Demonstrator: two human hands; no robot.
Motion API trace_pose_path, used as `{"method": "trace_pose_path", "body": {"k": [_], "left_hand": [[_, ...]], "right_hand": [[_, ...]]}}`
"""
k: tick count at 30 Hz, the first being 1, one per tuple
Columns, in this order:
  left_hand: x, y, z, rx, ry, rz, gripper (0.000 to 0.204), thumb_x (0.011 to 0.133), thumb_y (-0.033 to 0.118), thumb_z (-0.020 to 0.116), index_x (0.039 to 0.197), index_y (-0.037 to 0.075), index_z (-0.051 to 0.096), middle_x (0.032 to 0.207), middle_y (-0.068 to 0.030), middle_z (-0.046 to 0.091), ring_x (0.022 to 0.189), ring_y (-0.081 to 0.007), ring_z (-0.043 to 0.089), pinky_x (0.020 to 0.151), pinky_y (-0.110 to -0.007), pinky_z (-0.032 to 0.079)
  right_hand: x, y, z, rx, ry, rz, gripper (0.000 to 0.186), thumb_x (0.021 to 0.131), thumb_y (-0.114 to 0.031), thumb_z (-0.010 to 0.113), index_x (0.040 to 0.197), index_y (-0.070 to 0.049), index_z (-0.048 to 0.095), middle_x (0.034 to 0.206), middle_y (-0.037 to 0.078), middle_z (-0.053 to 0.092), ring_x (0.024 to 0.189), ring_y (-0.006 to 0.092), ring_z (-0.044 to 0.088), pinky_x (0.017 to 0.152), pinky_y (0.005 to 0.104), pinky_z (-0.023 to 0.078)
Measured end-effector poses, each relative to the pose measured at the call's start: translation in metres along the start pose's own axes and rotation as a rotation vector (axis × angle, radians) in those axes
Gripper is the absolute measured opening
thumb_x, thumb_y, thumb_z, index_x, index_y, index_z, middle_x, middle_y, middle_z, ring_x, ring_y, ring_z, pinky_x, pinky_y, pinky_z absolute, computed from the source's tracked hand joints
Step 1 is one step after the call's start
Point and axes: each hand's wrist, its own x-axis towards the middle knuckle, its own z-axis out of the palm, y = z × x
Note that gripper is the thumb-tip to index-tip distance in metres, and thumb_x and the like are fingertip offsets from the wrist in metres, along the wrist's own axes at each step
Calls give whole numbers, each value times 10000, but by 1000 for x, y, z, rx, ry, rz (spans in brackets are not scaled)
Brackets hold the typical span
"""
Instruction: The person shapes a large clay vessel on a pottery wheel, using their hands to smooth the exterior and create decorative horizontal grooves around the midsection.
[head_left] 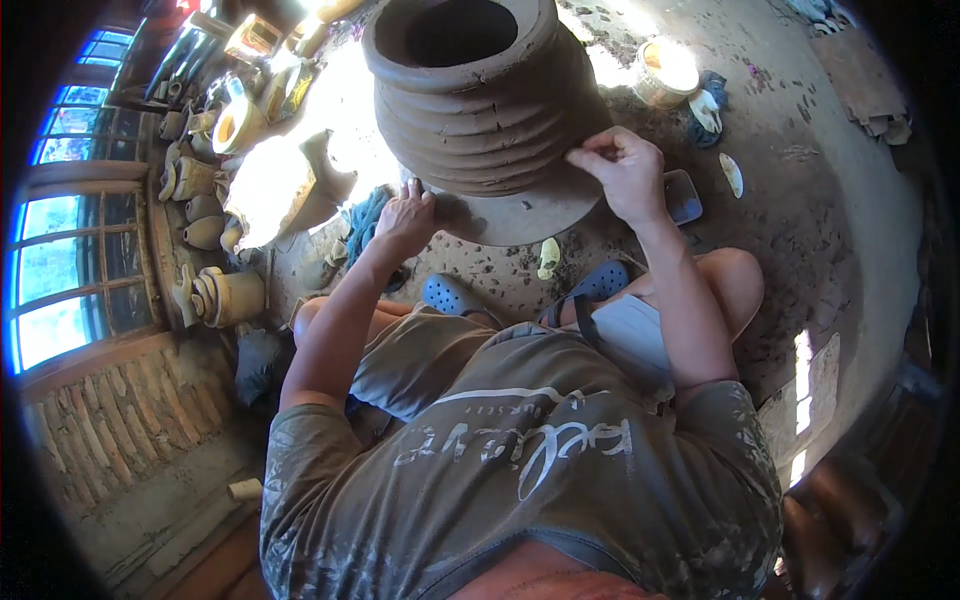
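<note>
A large dark clay pot [485,130] with coiled ridges and a wide open mouth stands upright on a round wheel disc [530,218]. My left hand [407,218] rests at the disc's near left edge, its fingers stretched out toward the pot's base. On the other side, my right hand [628,178] is closed in a pinch at the pot's lower right wall. Whatever lies between its thumb and fingers is too small or hidden to make out. Small cracks show along the ridges.
A bucket [665,72] stands at the far right, near a blue-grey tray [684,196] and a pale oval piece [731,175]. A teal cloth [366,222] lies left of the disc. Several small pots [206,232] and jars line the window side.
</note>
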Motion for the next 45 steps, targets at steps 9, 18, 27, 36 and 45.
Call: {"method": "trace_pose_path", "body": {"k": [9, 18, 27, 36, 45], "left_hand": [[-15, 66, -9, -30, -75, -165, 574, 1000, 472, 661, 1320, -2, 610, 1419, -390, 519, 1351, -521, 537, 1025, -515, 541], [-19, 117, -4, -76, -86, -166, 355, 970, 211, 587, 1241, -17, 606, 1379, -534, 490, 1297, -624, 562, 1076, -553, 510], [-26, 116, -19, -67, -66, -3, 417, 971, 286, 603, 1277, 4, 622, 1237, -394, 661, 1229, -590, 624, 1056, -557, 528], [-24, 121, -6, 19, -13, -181, 536, 993, 513, 658, 1228, 33, 622, 1222, -380, 628, 1087, -466, 712, 835, -494, 607], [-15, 117, 11, -50, -22, -189, 445, 986, 383, 660, 1228, 12, 614, 1283, -474, 574, 1115, -528, 689, 915, -501, 586]], "right_hand": [[-25, -4, 26, -22, 147, -19, 419, 937, -130, 730, 1304, 68, 694, 919, 163, 727, 797, 219, 710, 732, 349, 555], [-74, -28, 76, -118, 163, -116, 737, 950, -103, 652, 1609, 48, 357, 855, 148, 667, 741, 260, 677, 704, 392, 559], [-120, -50, 107, -200, -55, -283, 699, 948, -159, 685, 1559, 33, 405, 878, 138, 649, 750, 321, 676, 679, 426, 571], [-54, -5, 26, -111, 116, -116, 566, 951, -108, 680, 1504, -36, 582, 825, 139, 659, 721, 283, 679, 684, 409, 556], [-103, -34, 76, -372, 67, -210, 516, 923, -78, 693, 1437, -62, 649, 827, 120, 646, 691, 306, 662, 649, 424, 570]]}}
